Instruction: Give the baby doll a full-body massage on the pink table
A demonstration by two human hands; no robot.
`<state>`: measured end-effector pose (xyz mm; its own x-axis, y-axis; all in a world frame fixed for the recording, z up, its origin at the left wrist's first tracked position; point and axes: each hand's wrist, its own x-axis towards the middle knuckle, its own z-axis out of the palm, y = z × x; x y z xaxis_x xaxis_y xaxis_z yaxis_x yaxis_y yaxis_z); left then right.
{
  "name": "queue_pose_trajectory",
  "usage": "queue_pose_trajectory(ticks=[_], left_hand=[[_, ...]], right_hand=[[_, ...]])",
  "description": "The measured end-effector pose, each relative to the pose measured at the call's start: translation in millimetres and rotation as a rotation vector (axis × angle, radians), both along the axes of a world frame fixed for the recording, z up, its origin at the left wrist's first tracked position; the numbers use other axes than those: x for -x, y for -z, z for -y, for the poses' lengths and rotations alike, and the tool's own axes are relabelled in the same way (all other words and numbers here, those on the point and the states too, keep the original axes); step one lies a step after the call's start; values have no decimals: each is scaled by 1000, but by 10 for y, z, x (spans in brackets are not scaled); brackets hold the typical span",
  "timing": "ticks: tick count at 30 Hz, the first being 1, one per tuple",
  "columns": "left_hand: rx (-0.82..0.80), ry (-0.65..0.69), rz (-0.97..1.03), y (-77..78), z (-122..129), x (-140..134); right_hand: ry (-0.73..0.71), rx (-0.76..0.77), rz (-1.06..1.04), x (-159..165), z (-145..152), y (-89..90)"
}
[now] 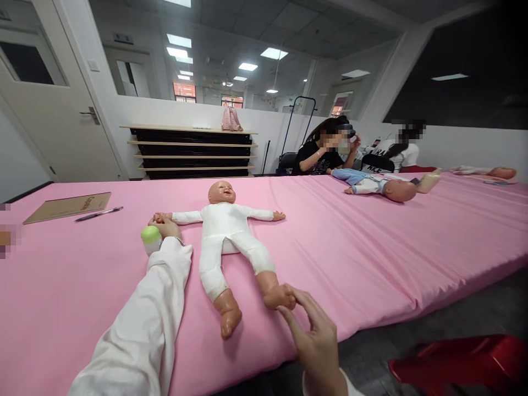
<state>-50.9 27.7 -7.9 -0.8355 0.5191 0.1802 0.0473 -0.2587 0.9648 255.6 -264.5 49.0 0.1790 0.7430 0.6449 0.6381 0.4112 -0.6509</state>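
Note:
A baby doll (224, 224) with a white cloth body lies on its back, its arms stretched out and its feet towards me. My left hand (168, 227) is closed at the doll's hand on the left side; its fingertips are partly hidden. Beside my wrist stands a small white bottle with a green cap (150, 236). With thumb and fingers, my right hand (315, 335) grips the doll's foot (280, 297) on the right side. The doll's other foot (230, 319) rests free on the pink sheet (350, 247).
A brown notebook (68, 208) and a pen (99, 214) lie at the left. Further right is another doll in blue (371, 184). Two people sit beyond the table, one person (324, 148) wearing a headset. A red stool-like object (462, 363) stands below the table's right edge.

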Motion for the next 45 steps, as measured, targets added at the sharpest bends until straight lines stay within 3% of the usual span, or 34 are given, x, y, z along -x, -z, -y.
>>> queue_pose_trajectory(ticks=[3, 6, 9, 12, 14, 16, 19, 21, 23, 26, 30, 33, 35, 38, 41, 45], left_hand=[[26, -131, 10, -44, 46, -62], [-2, -113, -112, -195, 72, -116], [-64, 32, -364, -460, 12, -167], [-71, 290, -616, -767, -119, -265], [-57, 458, -782, -926, -207, -373], [-30, 623, -967, -1002, -277, -501], [-52, 825, -1255, -935, -346, -682], [-86, 856, -1391, -808, -372, -775], [-71, 800, -1457, -682, -382, -838], [-47, 732, -1471, -608, -358, -867], [-79, 673, -1246, -747, -291, -742], [-54, 479, -852, -859, -261, -531], [-9, 338, -650, -857, -257, -368], [90, 170, -468, -708, -270, -163], [201, 17, -265, -461, -310, -50], [174, 11, -263, -231, -401, 7]], right_hand=[[-41, -51, 105, -59, -196, -356], [-136, -95, 217, -24, -486, -779], [-238, -173, 296, 162, -828, -1147], [-374, -159, 438, 474, -1152, -1292], [-440, -134, 585, 695, -1314, -1224], [-490, -116, 737, 876, -1409, -1045], [-552, -118, 934, 1023, -1433, -687], [-559, -147, 1018, 1056, -1409, -472], [-533, -179, 1057, 1067, -1388, -324], [-494, -216, 1041, 1066, -1365, -268], [-547, -277, 820, 919, -1236, -494], [-518, -321, 570, 612, -1012, -712], [-510, -285, 466, 347, -836, -758], [-496, -167, 402, -15, -587, -617], [-459, -125, 380, -218, -380, -321], [-475, -114, 359, -254, -205, 47]])
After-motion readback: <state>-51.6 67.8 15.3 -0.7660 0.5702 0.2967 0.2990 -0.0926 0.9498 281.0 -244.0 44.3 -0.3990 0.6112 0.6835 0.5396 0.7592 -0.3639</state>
